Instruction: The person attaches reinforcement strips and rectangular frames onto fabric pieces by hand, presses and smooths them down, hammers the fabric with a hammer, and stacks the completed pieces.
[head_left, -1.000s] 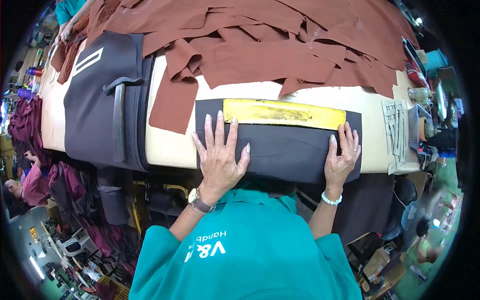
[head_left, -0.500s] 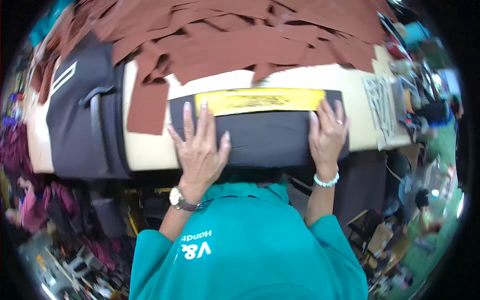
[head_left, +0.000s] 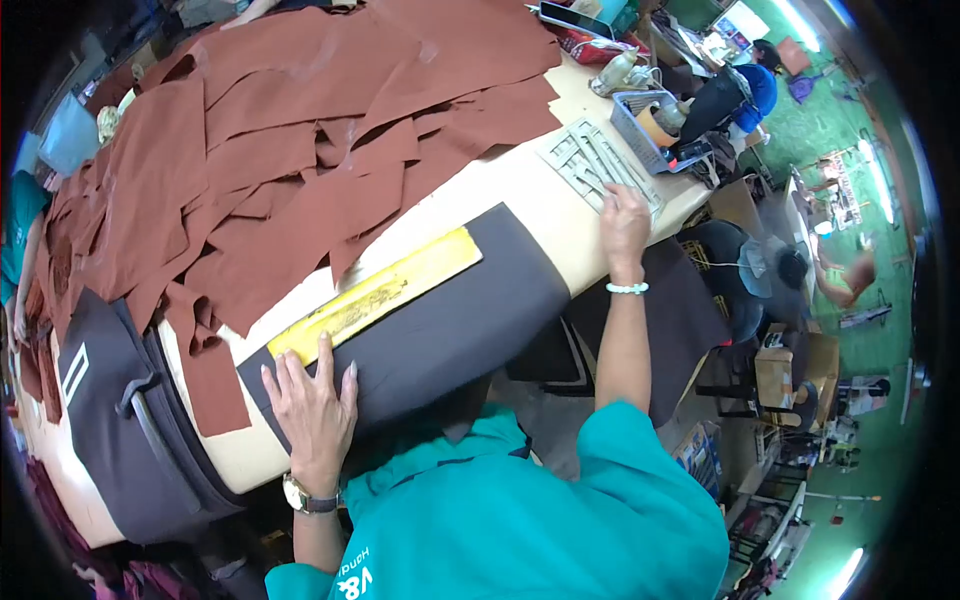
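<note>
A yellow strip (head_left: 385, 291) is being steadied on a dark sheet (head_left: 450, 335), which is lying aslant along the near edge of the table (head_left: 545, 215). The steadying is being done by the left hand (head_left: 315, 420): its fingers are being kept spread wide, the tips being rested at the strip's left end, the palm being held above the sheet, with nothing being gripped. The right hand (head_left: 625, 225) is being held well apart from the strip, at the near right part of some grey strips (head_left: 590, 160), its fingers being curled narrow; whether anything is being pinched cannot be told. The step in hand is being judged as one of holding the yellow strip in place while the grey strips are being attended to. For the next move, a light, steady left hand is probably being called for, so that the yellow strip is not being skewed, along with a sure fingertip grip if a flat grey piece is being lifted. Beyond the sheet, brown pieces (head_left: 300, 160) are being left overlapped, and on the left a hammer (head_left: 152, 430) is being borne by a dark stack (head_left: 95, 410).
</note>
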